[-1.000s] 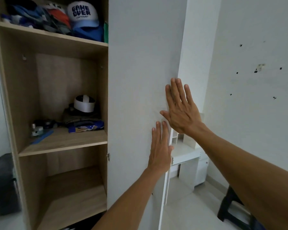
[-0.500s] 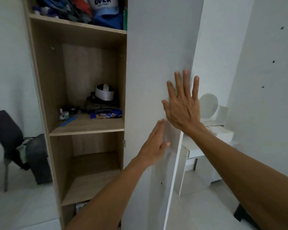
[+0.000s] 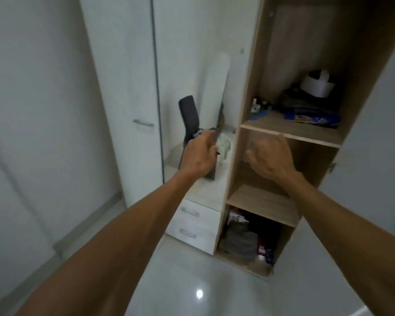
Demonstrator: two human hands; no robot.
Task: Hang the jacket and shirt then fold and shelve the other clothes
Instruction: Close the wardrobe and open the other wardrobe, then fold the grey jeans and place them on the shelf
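A small pile of clothes (image 3: 224, 145), pale green-white with a dark piece, lies on top of a low white drawer unit (image 3: 193, 224), left of an open wooden shelf unit (image 3: 234, 160). My left hand (image 3: 200, 156) is at the pile with its fingers curled against the dark cloth; blur hides whether it grips. My right hand (image 3: 270, 156) hovers with spread fingers and nothing in it, in front of the bare middle shelf (image 3: 260, 201). The bottom compartment holds dark and grey clothes (image 3: 241, 239).
A dark chair back (image 3: 188, 112) and a tall white panel (image 3: 214, 92) stand behind the pile. A white wardrobe with a metal handle (image 3: 143, 124) is at left. The upper shelf holds a blue packet (image 3: 310, 118) and a white band (image 3: 317, 86). The shelf unit's white door (image 3: 374, 144) stands at right.
Both hands have left the white door. The view has swung left and down; my left hand now reaches the clothes pile and my right hand hovers before the middle shelf.
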